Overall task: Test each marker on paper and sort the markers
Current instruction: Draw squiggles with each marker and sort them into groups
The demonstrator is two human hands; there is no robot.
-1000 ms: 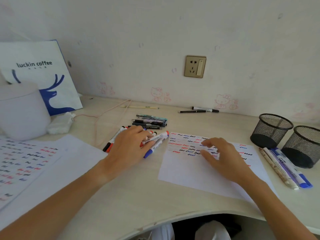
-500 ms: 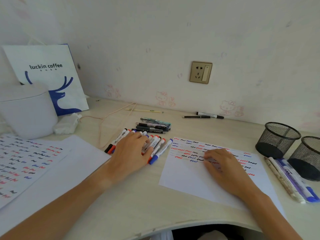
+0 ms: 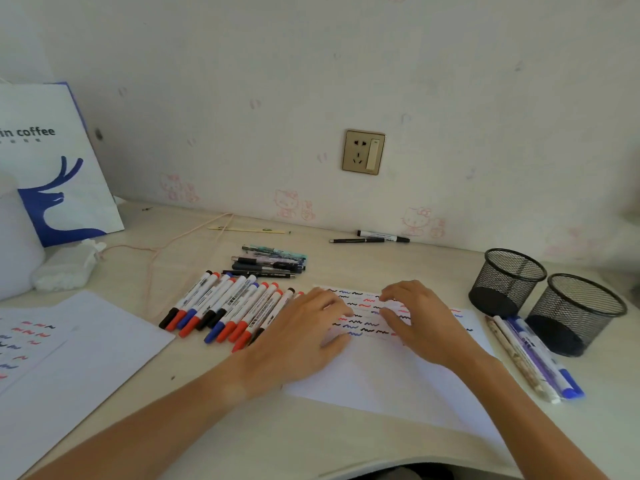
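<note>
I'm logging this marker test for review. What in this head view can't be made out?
- White test sheet: middle squiggles covered by the left hand and right hand.
- Black mesh pen cups: contents unclear through the dark mesh.
- White-and-blue coffee bag: lettering cut off by the left edge.
- Row of white markers: barrel print too small.

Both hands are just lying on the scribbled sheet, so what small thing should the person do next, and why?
Probably the left hand should reach left and pick a capped marker from the row of white red, blue and black-capped markers. Both hands, left and right hand, rest on the white squiggle-marked test paper and hold nothing.
</note>
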